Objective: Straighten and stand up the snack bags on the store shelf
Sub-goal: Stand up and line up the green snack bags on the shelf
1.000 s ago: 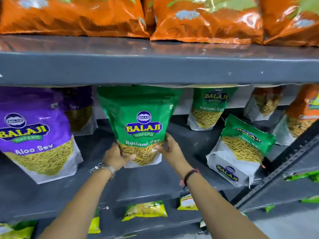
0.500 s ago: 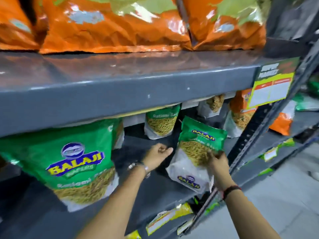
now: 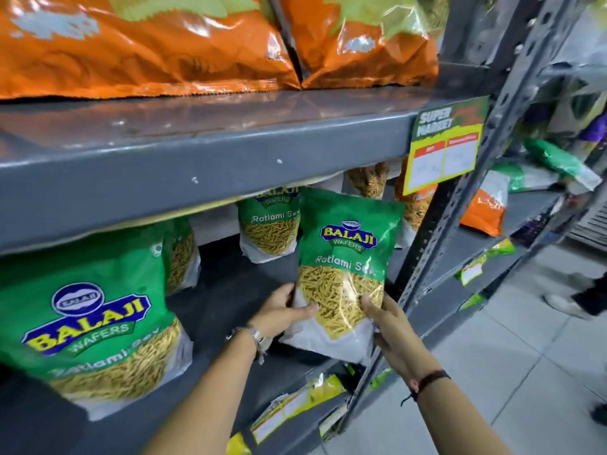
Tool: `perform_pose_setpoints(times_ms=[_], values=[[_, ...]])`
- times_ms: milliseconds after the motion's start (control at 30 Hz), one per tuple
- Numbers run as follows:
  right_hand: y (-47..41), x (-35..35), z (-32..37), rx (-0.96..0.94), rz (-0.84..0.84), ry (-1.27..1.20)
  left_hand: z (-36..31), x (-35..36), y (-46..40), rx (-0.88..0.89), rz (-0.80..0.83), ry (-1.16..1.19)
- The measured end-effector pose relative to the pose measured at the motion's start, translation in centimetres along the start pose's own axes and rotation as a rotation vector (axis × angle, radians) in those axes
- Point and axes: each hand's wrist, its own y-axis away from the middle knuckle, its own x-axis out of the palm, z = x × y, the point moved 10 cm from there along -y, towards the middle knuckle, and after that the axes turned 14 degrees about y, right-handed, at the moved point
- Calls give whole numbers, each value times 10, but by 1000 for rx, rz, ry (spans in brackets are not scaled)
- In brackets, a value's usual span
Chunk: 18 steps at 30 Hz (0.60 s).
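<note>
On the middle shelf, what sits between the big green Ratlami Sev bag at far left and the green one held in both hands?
In the head view, only bare grey shelf; another green bag stands further back.

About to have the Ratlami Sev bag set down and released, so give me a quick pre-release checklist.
1. Both hands on the held bag: left hand and right hand grip its lower sides: ok.
2. Label faces out: ok.
3. Bag upright: slightly tilted: not ok.
4. Base seated on the shelf: cannot tell.
5. Clear of the bag behind: overlaps in view: cannot tell.
</note>
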Motion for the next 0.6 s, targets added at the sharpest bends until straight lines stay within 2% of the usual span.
perform_pose_setpoints(times_ms=[233,400,600], values=[[56,10,35,-308,118,-116,-3,0,49,125,-66,48],[70,4,38,-344,146,-88,-4,8,62,161,-88,54],[44,8,49,-354,173,81,-11,-1,58,245,-254,17]])
